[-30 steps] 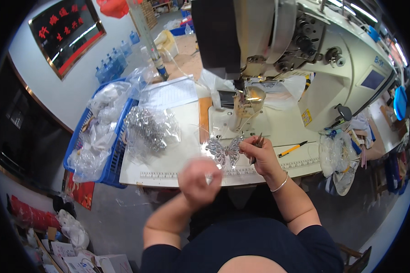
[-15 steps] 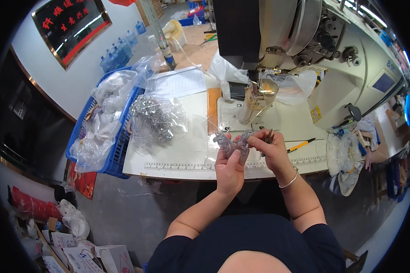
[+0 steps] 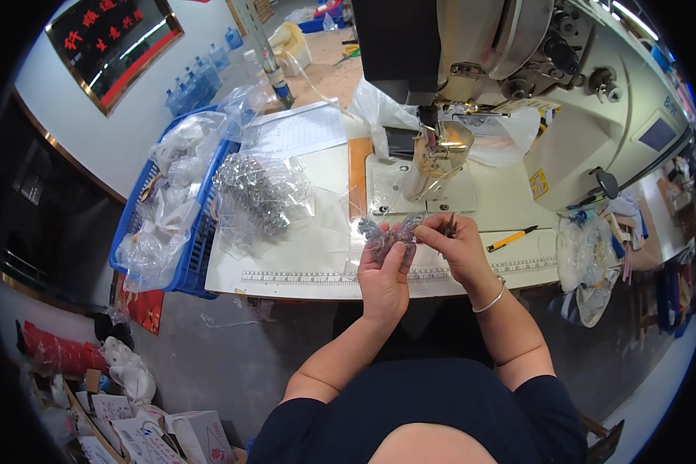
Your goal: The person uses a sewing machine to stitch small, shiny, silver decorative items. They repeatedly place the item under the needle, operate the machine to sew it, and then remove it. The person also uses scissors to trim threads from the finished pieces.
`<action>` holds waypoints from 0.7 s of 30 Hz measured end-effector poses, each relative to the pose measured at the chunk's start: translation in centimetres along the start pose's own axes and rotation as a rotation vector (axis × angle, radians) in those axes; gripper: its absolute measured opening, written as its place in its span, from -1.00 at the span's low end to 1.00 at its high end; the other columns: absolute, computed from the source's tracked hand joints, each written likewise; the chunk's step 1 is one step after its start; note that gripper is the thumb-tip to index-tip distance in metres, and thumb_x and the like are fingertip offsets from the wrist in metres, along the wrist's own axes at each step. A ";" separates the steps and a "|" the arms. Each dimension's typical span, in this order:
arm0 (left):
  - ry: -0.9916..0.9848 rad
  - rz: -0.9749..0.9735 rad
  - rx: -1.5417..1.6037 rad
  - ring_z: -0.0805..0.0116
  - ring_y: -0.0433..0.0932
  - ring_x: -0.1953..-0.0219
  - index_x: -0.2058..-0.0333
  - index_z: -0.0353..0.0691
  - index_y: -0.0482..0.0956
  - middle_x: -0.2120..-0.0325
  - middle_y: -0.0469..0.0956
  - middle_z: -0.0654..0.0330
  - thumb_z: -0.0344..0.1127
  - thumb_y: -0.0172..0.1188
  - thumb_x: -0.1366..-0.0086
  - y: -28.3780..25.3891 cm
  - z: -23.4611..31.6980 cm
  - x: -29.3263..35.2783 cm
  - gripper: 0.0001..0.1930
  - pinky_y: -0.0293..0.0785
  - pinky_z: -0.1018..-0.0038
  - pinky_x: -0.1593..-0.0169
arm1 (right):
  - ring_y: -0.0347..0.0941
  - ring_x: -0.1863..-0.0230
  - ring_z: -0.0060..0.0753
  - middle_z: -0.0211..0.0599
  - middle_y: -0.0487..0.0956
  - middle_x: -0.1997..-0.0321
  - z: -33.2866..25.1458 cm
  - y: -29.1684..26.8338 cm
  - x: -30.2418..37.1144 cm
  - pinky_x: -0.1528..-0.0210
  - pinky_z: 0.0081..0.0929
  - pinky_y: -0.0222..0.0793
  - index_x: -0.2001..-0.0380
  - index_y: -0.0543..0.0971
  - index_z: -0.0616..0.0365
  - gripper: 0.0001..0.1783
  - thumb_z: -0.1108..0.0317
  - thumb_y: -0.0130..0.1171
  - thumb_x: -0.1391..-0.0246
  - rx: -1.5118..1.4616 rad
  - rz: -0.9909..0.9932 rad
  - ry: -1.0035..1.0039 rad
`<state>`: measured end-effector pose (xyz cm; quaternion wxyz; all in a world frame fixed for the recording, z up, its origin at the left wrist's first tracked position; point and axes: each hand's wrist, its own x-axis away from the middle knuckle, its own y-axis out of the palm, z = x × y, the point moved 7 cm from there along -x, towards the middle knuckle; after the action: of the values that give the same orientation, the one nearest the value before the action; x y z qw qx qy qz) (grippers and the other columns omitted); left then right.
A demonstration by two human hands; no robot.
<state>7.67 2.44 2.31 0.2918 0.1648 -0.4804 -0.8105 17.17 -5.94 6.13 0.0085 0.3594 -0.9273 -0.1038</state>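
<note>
Above the front edge of the sewing table, a sparkly silver-grey piece shaped like a bow or butterfly (image 3: 388, 239) is held between both hands. My left hand (image 3: 384, 288) pinches its lower middle, with the thumb on top. The thumb and fingertips of my right hand (image 3: 462, 251) grip its right wing. A dark pointed tool, apparently thread snips (image 3: 450, 225), is tucked in the right hand with its tips sticking up past the fingers. Just beyond the hands stands the sewing machine's post bed (image 3: 433, 166). My fingers hide part of the piece.
Left on the table (image 3: 301, 267) lies a heap of silvery pieces (image 3: 259, 193) on clear plastic, beside a blue basket (image 3: 201, 251) of bagged goods. A paper sheet (image 3: 298, 130) lies behind. Right of my hands is a yellow pen (image 3: 512, 238); plastic bags (image 3: 584, 259) hang beyond.
The view has shifted slightly. Both hands still hold the sparkly piece, whose wings now look flatter and more tilted. The dark pointed tool has turned more upright in my right hand.
</note>
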 end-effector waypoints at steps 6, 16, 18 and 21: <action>0.038 0.008 -0.022 0.34 0.45 0.04 0.02 -0.25 0.30 0.04 0.39 0.11 -0.61 -0.02 -0.22 -0.2 0.3 -0.2 -0.65 0.45 0.42 -0.03 | 0.40 0.41 -0.68 -0.40 0.55 0.45 -0.1 -0.7 0.3 0.29 -0.69 0.32 0.38 0.57 0.29 -0.81 0.39 0.26 0.07 0.048 -0.007 -0.008; 0.036 0.029 0.005 0.35 0.46 0.08 0.07 -0.24 0.33 0.06 0.40 0.11 -0.61 0.00 -0.20 -0.8 0.3 -0.4 -0.69 0.46 0.43 -0.01 | 0.39 0.38 -0.69 -0.42 0.55 0.41 0.0 -0.9 0.8 0.28 -0.72 0.31 0.38 0.56 0.25 -0.82 0.47 0.28 0.12 0.210 0.029 0.019; 0.033 0.033 0.015 0.34 0.46 0.09 0.08 -0.24 0.33 0.07 0.40 0.11 -0.61 0.02 -0.19 -0.9 0.3 -0.4 -0.70 0.47 0.43 0.00 | 0.37 0.38 -0.71 -0.45 0.53 0.42 0.1 -0.9 0.8 0.28 -0.73 0.30 0.35 0.55 0.24 -0.81 0.48 0.27 0.12 0.201 0.037 0.005; 0.012 0.057 -0.019 0.33 0.47 0.09 0.09 -0.23 0.34 0.07 0.40 0.11 -0.61 0.02 -0.19 -0.8 0.5 -0.4 -0.70 0.48 0.43 0.01 | 0.28 0.44 -0.75 -0.49 0.51 0.40 0.3 -1.8 0.9 0.37 -0.75 0.25 0.34 0.55 0.19 -0.78 0.42 0.29 0.12 0.196 0.146 -0.115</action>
<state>7.49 3.34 1.81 0.3193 0.1529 -0.4754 -0.8054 17.67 -7.84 5.39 -0.0723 0.2835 -0.9557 -0.0323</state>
